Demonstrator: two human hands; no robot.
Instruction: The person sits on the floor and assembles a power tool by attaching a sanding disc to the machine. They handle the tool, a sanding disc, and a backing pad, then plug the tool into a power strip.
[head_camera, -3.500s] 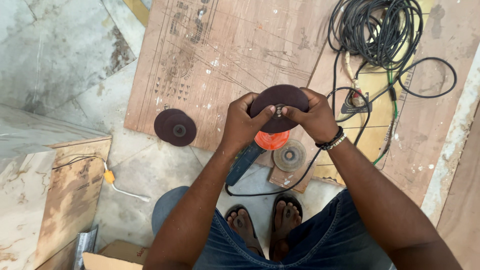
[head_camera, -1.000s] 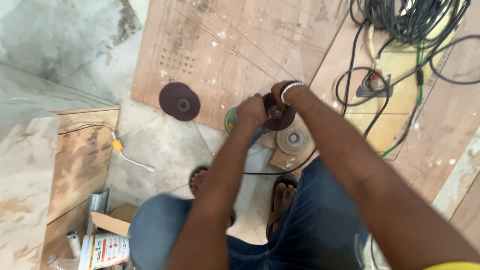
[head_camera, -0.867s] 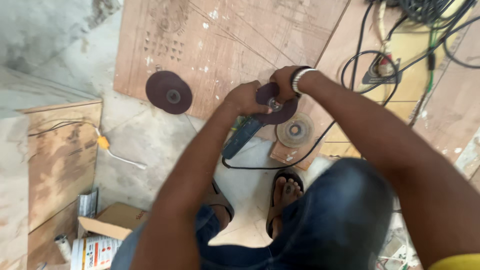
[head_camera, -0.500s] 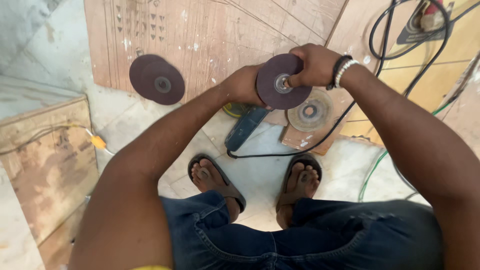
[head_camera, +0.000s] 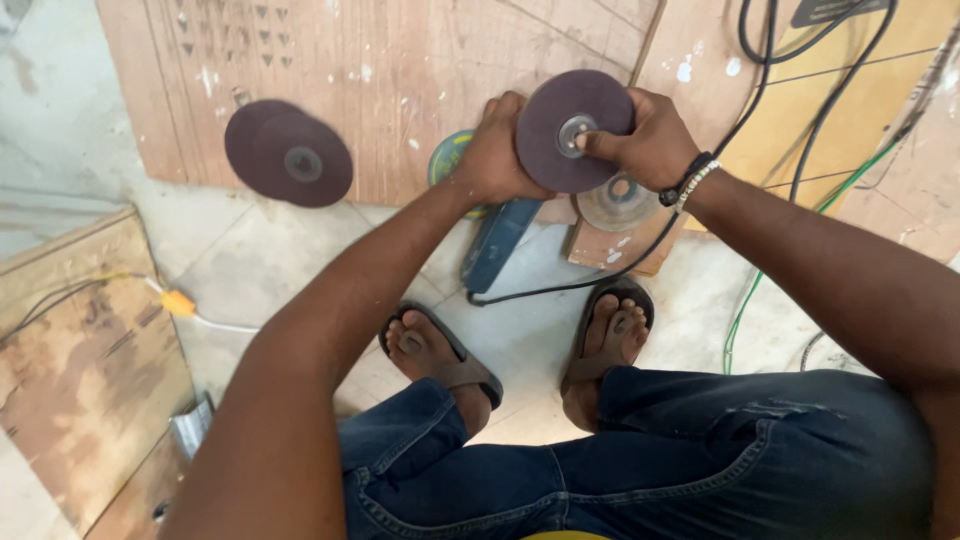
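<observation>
Both hands meet over a blue grinder whose body points down toward the person's feet. The left hand is wrapped around the grinder's head, fingers curled over the top. A dark maroon disc sits flat on that head, face up, with its metal hub showing at the centre. The right hand grips the disc's right edge, its thumb pressed on the hub; a beaded bracelet circles that wrist. So the disc lies between the two hands, touching both.

Just below the right hand a worn grey disc lies on a small wood block. A green disc peeks out from behind the left hand. Well to the left, two more maroon discs overlap on a plywood sheet. The grinder's black cord runs across the floor past the right sandal; the left sandal is beside it.
</observation>
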